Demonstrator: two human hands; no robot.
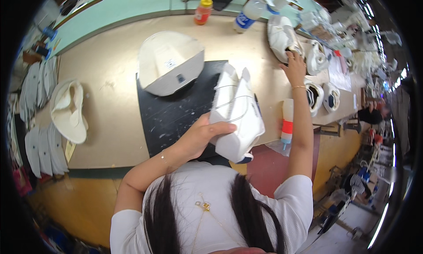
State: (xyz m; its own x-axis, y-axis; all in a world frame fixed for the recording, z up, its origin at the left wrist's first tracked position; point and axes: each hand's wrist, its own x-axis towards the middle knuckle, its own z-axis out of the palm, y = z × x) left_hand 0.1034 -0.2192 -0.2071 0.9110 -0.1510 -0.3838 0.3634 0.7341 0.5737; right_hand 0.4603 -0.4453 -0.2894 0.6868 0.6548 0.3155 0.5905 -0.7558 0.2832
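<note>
My left hand (203, 134) is closed around a white shoe upper (240, 117), its thumb lying across the side. Thin dark threads run over this upper, which is held in front of my chest above a black mat (169, 117). My right arm stretches out to the far right. There my right hand (295, 69) has its thumb and fingers apart, fingertips at the near end of another white shoe upper (282, 38); no firm grip shows. Beside it lies one more white upper (315, 57).
On the tan table (112, 135) sit a cream curved piece (169, 62), a cream folded upper (69, 110), and stacked grey pieces (39, 150) at left. A red jar (203, 12), a blue-labelled bottle (249, 16) and a glue bottle (287, 121) stand around. Two small uppers (331, 97) lie right.
</note>
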